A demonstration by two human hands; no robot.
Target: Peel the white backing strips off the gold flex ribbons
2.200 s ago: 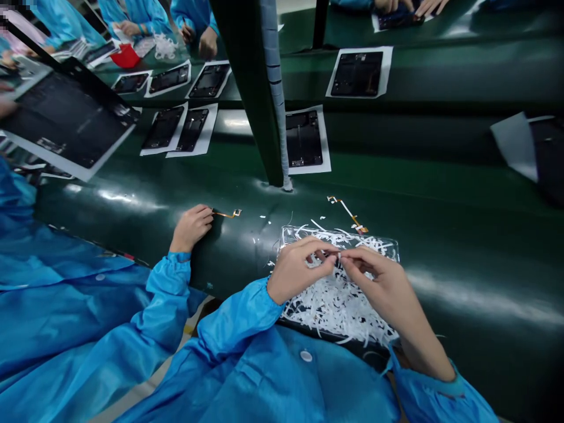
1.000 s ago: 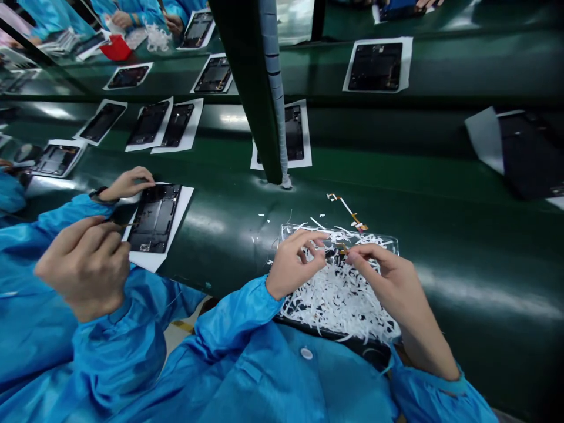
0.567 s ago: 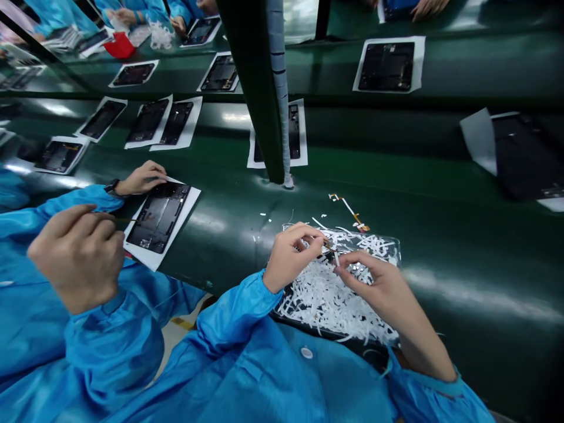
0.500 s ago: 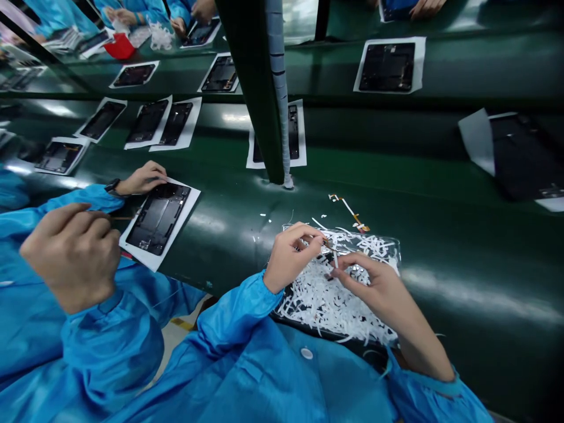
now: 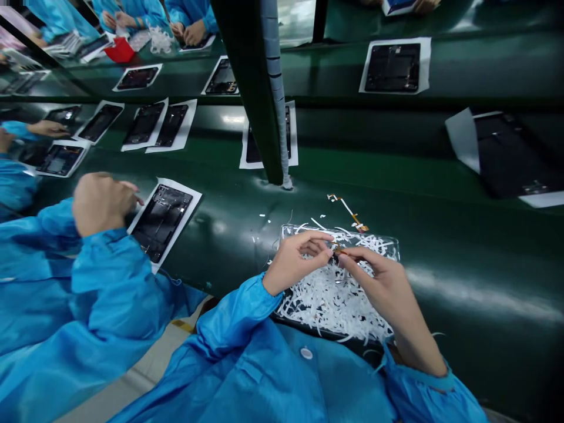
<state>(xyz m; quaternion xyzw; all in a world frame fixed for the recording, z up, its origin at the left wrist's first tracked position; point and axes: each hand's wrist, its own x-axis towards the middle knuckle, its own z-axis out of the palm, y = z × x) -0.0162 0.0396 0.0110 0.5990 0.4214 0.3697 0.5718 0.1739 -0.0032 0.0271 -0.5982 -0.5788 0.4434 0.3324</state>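
Above a clear plastic tray (image 5: 399, 249) heaped with white paper-like strips (image 5: 335, 302), my two hands meet at a small orange-brown flex cable (image 5: 338, 249). My left hand (image 5: 299, 258) pinches its left end between thumb and fingers. From the other side my right hand (image 5: 381, 279) grips it with thumb and forefinger. Most of the cable is hidden by the fingertips. Just beyond the tray lies another flex cable (image 5: 350, 212), white along its length with orange ends.
A dark post (image 5: 251, 88) with a wrapped conduit (image 5: 277, 88) rises ahead. At my left a co-worker's blurred hand (image 5: 103, 202) is beside a black tablet housing (image 5: 162, 223) on white paper. More housings (image 5: 392, 67) lie on green surfaces, with a red container (image 5: 120, 50) far left.
My fingertips have come together at the flex cable; the white strip at my right fingers no longer shows there. Housings on the nearer belt shifted left. The co-worker's near hand moved right.
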